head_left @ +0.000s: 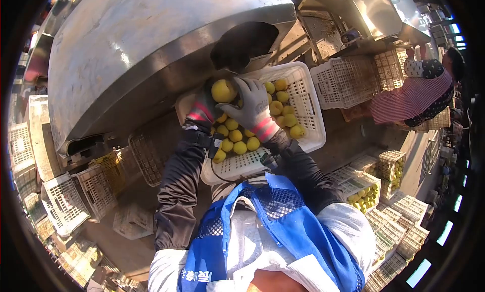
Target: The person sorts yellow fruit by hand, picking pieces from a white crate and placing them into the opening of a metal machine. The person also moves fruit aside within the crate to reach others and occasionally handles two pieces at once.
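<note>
A round yellow fruit (224,91), pear or apple, is held up between my hands above a white plastic crate (316,107). My left hand (203,104), in a glove with pink cuff stripes, grips it from the left; its fingers are mostly in shadow. On the right side of the fruit, my right hand (252,103) in a grey glove curves its thumb and fingers around it. More yellow fruit (237,136) lies loose in the crate under and beside both hands. The crate is right in front of my body.
A large metal housing (151,34) with a dark opening (245,45) stands just beyond the crate. Other crates (346,82) are at the right, near a person in a checked garment (404,101). Fruit-filled crates (361,196) stand lower right, more crates (65,203) at left.
</note>
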Available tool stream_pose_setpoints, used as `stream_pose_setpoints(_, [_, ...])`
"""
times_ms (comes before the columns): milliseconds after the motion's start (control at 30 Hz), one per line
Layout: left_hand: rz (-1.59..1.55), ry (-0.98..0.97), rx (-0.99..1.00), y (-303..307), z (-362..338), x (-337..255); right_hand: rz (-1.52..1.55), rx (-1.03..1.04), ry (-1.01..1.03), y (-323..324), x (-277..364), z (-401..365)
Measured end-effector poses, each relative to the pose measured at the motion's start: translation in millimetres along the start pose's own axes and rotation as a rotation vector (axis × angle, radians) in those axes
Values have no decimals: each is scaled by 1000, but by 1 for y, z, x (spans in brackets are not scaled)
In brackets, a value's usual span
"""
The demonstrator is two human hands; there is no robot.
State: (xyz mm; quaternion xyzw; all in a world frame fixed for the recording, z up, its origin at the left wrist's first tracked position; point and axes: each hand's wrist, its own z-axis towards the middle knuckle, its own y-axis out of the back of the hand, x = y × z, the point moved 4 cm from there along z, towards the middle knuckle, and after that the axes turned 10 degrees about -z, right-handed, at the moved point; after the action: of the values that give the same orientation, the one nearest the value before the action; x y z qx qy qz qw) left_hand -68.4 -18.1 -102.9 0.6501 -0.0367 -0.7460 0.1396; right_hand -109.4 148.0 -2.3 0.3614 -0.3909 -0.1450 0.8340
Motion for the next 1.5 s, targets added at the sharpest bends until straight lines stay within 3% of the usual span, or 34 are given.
stream_pose_setpoints(33, [-4,-4,5,-2,5,4,-51,-12,-4,-3,-3,-4])
stream_pose_setpoints(100, [321,-236,44,-8,18,-25,-119,-62,-7,-2,-6,-2])
stream_pose_setpoints(133, [323,-232,49,-15,20,-24,-115,-61,-12,-3,-9,4])
stream_pose_setpoints(200, [-976,573,-190,-26,13,15,-252,-177,-11,-6,-22,22])
stream_pose_setpoints(233, [-974,583,-188,-24,10,17,-302,-130,-15,-21,-36,40])
stream_pose_setpoints(267, [-1083,721,-245,-24,-1,21,-357,-73,-32,-39,-52,54])
stream_pose_setpoints(333, [-1195,916,-266,-43,-23,22,-189,-97,-45,-50,-57,82])
stream_pose_setpoints(367, [-960,931,-227,-45,-33,18,-208,-86,-83,-47,-52,78])
stream_pose_setpoints(433, [-541,890,-135,-62,-39,33,-270,-348,-4,-28,-34,66])
stream_pose_setpoints(533, [-137,804,140,-101,-52,64,-43,-197,-69,-10,-27,3])
stream_pose_setpoints(633, [93,688,427,-157,-57,78,64,19,-164,13,-42,-64])
stream_pose_setpoints(767, [347,432,722,-243,-50,79,34,126,-283,38,-82,-127])
stream_pose_setpoints(933, [668,245,867,-334,-39,80,-203,286,-458,59,-139,-167])
stream_pose_setpoints(1033, [791,223,860,-354,-38,84,-229,239,-488,78,-164,-166])
stream_pose_setpoints(1200, [767,303,761,-358,-32,90,-173,125,-500,98,-178,-153])
stream_pose_setpoints(1233, [730,314,819,-359,-31,93,-175,126,-497,101,-176,-152])
stream_pose_setpoints(1300, [690,319,872,-347,-28,95,-81,125,-659,110,-177,-154])
stream_pose_setpoints(1367, [196,632,773,-307,-27,96,-87,164,-649,113,-178,-159])
stream_pose_setpoints(1400, [208,626,761,-286,-24,92,-87,201,-635,109,-179,-160])
stream_pose_setpoints(1467, [-190,758,649,-244,-20,76,-86,253,-550,87,-178,-165])
stream_pose_setpoints(1500, [-173,745,643,-223,-16,66,-97,314,-478,77,-171,-160])
